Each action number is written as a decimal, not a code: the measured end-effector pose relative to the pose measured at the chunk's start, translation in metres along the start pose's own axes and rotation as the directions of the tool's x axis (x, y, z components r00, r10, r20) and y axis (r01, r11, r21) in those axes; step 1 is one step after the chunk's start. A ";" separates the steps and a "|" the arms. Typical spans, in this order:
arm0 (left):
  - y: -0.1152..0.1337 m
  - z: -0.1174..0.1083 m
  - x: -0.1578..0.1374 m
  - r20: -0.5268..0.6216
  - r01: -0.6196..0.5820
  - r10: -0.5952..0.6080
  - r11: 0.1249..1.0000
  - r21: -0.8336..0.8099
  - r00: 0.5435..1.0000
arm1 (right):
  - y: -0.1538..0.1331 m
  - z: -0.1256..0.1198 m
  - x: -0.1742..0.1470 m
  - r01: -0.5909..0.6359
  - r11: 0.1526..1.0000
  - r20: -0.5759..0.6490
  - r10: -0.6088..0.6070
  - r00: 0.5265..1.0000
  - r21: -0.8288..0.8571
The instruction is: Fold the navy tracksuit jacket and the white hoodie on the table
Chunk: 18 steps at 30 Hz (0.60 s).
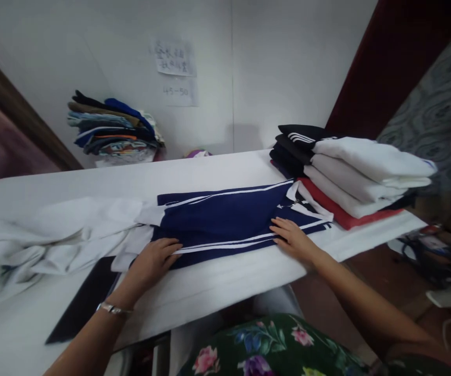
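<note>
Find the blue shirt (225, 215) lying flat just left of the folded pile (366, 172). See the right hand (294, 240) on the shirt end near the pile, with fingers a bit wide, and the left hand (157, 258) on the end far from the pile, with fingers closer together, no cloth pinched in either. Probably best to press softly along the white stripes (225, 244). Notice smooth-looking cloth, a long box shape, a pointy collar (306, 212), and crumpled white cloth (72, 227) far left of the pile.

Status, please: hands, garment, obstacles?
Left hand, right hand on navy, white-striped collared shirt. Shirt lies on white table. Close by: crumpled white cloth, left; multicoloured folded-clothes stack, right.
</note>
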<state>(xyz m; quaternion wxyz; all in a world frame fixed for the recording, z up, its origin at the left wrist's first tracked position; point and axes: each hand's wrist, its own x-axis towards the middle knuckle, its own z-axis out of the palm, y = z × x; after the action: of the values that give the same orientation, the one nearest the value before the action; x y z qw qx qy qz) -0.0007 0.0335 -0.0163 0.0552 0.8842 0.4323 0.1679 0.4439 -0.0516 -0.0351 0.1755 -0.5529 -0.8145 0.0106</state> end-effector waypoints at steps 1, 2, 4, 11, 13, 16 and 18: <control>-0.002 0.000 0.002 0.001 -0.004 0.004 1.000 -0.005 1.000 | 0.009 -0.003 -0.007 -0.036 0.999 -0.011 0.035 0.999 -0.017; -0.003 0.001 0.003 -0.005 -0.003 0.003 1.000 -0.005 1.000 | 0.017 -0.005 -0.013 -0.064 0.997 -0.017 0.064 0.998 -0.032; -0.004 0.001 0.004 -0.027 0.006 -0.006 1.000 0.008 1.000 | 0.030 -0.010 -0.023 -0.109 0.992 -0.030 0.107 0.994 -0.057; -0.005 -0.008 0.005 -0.041 0.015 -0.010 0.990 0.138 0.999 | 0.050 -0.016 -0.026 -0.173 0.976 -0.057 0.166 0.984 -0.131; -0.006 -0.013 0.005 -0.124 0.081 -0.059 0.981 0.177 0.990 | 0.050 -0.014 -0.024 -0.190 0.973 -0.075 0.181 0.981 -0.134; -0.010 -0.012 0.004 -0.139 0.097 -0.072 0.977 0.188 0.988 | 0.048 -0.009 -0.025 -0.186 0.973 -0.049 0.181 0.982 -0.137; -0.014 -0.007 0.002 -0.037 0.044 -0.039 0.986 0.158 0.999 | 0.048 -0.007 -0.027 -0.159 0.977 -0.012 0.159 0.987 -0.140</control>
<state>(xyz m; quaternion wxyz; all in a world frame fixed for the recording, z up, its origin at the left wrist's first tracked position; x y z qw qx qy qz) -0.0125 0.0432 -0.0127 -0.0194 0.8737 0.4634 0.1466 0.4979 -0.0583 -0.0461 0.1350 -0.6271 -0.7664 -0.0332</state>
